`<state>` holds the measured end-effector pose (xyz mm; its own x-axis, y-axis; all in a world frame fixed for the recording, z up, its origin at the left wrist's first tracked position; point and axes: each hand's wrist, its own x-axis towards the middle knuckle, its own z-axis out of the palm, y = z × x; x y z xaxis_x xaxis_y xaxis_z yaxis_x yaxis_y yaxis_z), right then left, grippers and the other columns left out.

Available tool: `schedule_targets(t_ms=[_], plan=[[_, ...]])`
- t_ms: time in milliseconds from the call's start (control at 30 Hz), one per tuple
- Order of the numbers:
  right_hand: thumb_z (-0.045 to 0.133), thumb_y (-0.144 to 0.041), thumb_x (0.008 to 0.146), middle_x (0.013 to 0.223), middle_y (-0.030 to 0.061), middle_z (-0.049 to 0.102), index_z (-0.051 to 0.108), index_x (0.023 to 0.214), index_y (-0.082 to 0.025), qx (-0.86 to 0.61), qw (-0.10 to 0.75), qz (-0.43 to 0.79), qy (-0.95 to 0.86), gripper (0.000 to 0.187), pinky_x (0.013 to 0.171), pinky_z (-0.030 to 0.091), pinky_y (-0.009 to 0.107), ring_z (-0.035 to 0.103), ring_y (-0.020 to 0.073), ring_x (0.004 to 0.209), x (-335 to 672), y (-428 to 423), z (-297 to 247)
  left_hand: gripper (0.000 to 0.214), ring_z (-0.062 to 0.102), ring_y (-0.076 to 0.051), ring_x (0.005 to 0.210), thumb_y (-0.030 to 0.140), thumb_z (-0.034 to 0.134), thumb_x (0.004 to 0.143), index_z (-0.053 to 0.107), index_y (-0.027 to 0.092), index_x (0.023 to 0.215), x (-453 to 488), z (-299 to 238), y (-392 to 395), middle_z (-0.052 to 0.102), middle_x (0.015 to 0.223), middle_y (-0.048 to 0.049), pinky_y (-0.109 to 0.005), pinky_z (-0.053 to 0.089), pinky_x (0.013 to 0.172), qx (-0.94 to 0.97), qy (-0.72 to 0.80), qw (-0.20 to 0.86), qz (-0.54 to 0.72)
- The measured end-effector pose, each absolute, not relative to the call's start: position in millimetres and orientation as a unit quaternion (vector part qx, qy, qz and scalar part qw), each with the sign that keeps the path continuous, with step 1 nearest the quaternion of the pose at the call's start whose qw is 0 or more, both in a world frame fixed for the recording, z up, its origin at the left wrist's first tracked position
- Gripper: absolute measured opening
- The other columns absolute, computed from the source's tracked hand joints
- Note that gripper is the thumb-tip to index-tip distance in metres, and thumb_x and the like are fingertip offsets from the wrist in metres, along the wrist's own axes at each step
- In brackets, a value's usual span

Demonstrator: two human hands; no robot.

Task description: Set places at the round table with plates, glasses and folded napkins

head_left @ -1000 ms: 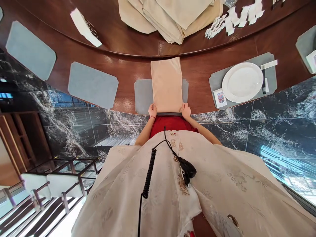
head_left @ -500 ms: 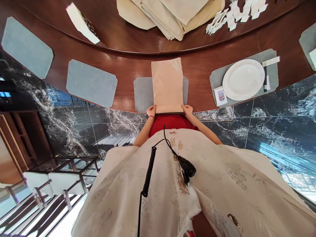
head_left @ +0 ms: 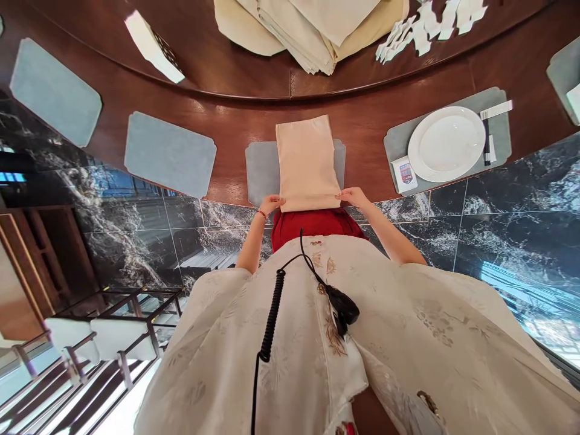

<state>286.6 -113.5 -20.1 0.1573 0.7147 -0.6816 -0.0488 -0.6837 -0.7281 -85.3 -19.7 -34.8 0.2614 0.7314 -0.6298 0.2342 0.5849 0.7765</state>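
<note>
Left hand [head_left: 270, 205]: grasping near-left corner of beige cloth napkin [head_left: 308, 163].
Right hand [head_left: 353, 196]: grasping near-right corner of napkin.
Napkin position: on grey placemat [head_left: 259, 175], near edge at desk [head_left: 362, 121] edge.
Right side: white plate [head_left: 446, 144] well apart.

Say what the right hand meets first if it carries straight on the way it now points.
The folded peach cloth napkin. The right hand points inward at it, and its fingertips seem already to touch its near right corner, though depth is hard to judge from this view.
</note>
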Motion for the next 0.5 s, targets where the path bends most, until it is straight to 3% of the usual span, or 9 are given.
schedule_targets(t_ms=[100, 167, 233, 367, 500], plan=[[0.099, -0.051, 0.057, 0.107, 0.0087, 0.077, 0.075, 0.070, -0.020, -0.685, 0.362, 0.520, -0.360, 0.041, 0.089, 0.061, 0.041, 0.071, 0.0298, 0.106, 291, -95, -8, 0.033, 0.070, -0.025, 0.098, 0.033, 0.097, 0.065, 0.071, 0.015, 0.074, -92, -21, 6, 0.073, 0.097, -0.0110, -0.040, 0.060, 0.089, 0.487, 0.603, 0.583, 0.241], [0.096, -0.051, 0.065, 0.135, 0.0099, 0.070, 0.075, 0.071, -0.022, -0.676, 0.407, 0.466, -0.402, 0.037, 0.099, 0.058, 0.047, 0.064, 0.0327, 0.125, 290, -83, 1, 0.034, 0.067, -0.030, 0.119, 0.036, 0.097, 0.066, 0.071, 0.017, 0.076, -92, -11, 21, 0.069, 0.122, -0.0135, -0.041, 0.057, 0.098, 0.523, 0.599, 0.512, 0.324], [0.094, -0.051, 0.070, 0.147, 0.0079, 0.063, 0.073, 0.071, -0.023, -0.668, 0.431, 0.438, -0.419, 0.035, 0.106, 0.054, 0.054, 0.056, 0.0354, 0.136, 287, -74, 7, 0.032, 0.061, -0.032, 0.130, 0.038, 0.092, 0.073, 0.070, 0.017, 0.080, -90, -3, 31, 0.063, 0.137, -0.0149, -0.043, 0.055, 0.102, 0.526, 0.586, 0.484, 0.382], [0.091, -0.048, 0.074, 0.132, 0.0068, 0.071, 0.069, 0.075, -0.024, -0.665, 0.439, 0.423, -0.432, 0.033, 0.108, 0.050, 0.060, 0.050, 0.0371, 0.142, 278, -70, 4, 0.025, 0.065, -0.031, 0.124, 0.038, 0.082, 0.084, 0.069, 0.017, 0.088, -80, -5, 34, 0.067, 0.122, -0.0125, -0.043, 0.056, 0.096, 0.485, 0.594, 0.491, 0.413], [0.082, -0.039, 0.077, 0.102, 0.0065, 0.073, 0.068, 0.078, -0.022, -0.706, 0.427, 0.421, -0.376, 0.023, 0.100, 0.054, 0.044, 0.063, 0.0294, 0.118, 258, -73, -22, 0.020, 0.068, -0.022, 0.097, 0.025, 0.078, 0.082, 0.062, 0.016, 0.076, -67, -28, 22, 0.065, 0.086, -0.0041, -0.030, 0.056, 0.084, 0.424, 0.622, 0.538, 0.379]])
